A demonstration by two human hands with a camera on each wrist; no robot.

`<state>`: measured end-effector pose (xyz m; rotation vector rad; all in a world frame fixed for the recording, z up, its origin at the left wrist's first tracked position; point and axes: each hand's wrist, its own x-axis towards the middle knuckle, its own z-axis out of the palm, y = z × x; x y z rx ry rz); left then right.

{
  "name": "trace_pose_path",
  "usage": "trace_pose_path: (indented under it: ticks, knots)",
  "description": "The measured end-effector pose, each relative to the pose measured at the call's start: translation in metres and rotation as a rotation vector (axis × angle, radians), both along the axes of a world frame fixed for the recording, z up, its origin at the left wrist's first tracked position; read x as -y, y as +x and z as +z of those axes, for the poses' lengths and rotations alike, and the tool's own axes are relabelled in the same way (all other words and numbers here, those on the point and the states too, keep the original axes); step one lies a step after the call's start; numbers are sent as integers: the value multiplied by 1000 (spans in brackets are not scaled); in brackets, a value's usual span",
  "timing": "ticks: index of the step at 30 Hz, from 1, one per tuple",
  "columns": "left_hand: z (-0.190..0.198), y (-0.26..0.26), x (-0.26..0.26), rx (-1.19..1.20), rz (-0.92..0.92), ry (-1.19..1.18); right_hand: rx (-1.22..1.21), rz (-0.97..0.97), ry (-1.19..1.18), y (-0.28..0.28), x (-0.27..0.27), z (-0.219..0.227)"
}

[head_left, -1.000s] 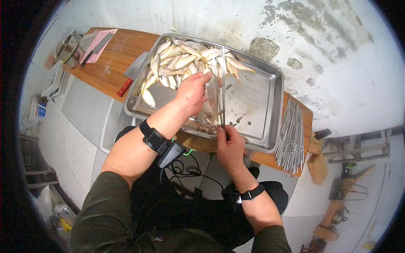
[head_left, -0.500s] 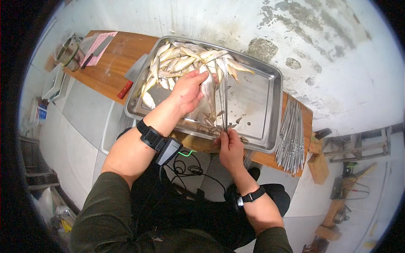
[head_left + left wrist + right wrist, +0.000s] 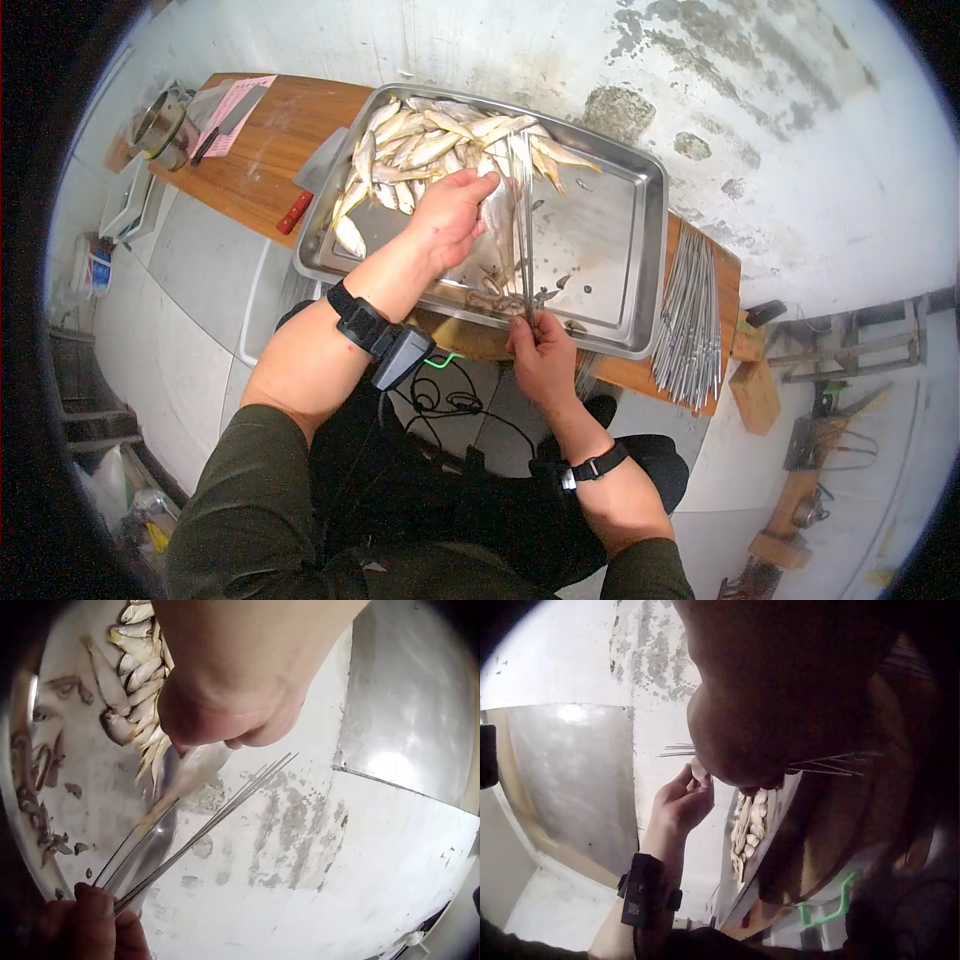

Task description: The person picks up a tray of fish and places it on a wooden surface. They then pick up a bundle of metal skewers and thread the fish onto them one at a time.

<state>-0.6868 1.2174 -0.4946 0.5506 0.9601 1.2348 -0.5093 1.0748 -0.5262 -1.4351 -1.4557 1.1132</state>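
Observation:
My left hand (image 3: 450, 215) grips a small silvery fish (image 3: 496, 208) near its head, over the steel tray (image 3: 652, 262). The fish hangs with its tail toward me. Between finger and thumb my right hand (image 3: 545, 358) pinches several thin metal skewers (image 3: 528, 230) by their near ends, at the tray's front rim. One skewer reaches the tail end of the held fish (image 3: 196, 778) in the left wrist view, while the others fan out beside it. A heap of yellowish fish (image 3: 432, 150) lies in the tray's far left part.
Dark scraps (image 3: 490, 300) lie along the tray's front. A bundle of skewers (image 3: 690, 320) rests on the wooden table (image 3: 300, 115) at right. On the left are a red-handled blade (image 3: 294, 213), a dark-handled knife (image 3: 236, 112) on pink paper and a metal pot (image 3: 163, 128).
My left hand first drew slightly left with the fish, which came apart from the skewers, then shifted back a little. My right hand has come slightly nearer to me, still pinching the skewers.

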Motion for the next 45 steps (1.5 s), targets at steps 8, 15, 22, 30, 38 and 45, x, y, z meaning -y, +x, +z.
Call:
trace_pose_path:
  ticks: [8, 15, 22, 30, 38, 45]
  knots:
    - [29, 7, 16, 38, -61, -11, -109, 20, -73, -1, 0, 2]
    - [18, 7, 12, 53, -60, 23, -162, 32, -126, 1, -2, -2]
    - [15, 9, 13, 75, -93, 31, -200, 1, -230, -1, -1, 11]
    - [35, -61, -10, -490, -105, 38, -61, -226, -214, 54, -16, -3]
    - [17, -163, -16, -632, 150, -129, 3, -341, -325, 121, -22, -5]
    - [8, -181, -52, -1397, -95, -234, 783, -272, 11, 134, -11, 9]
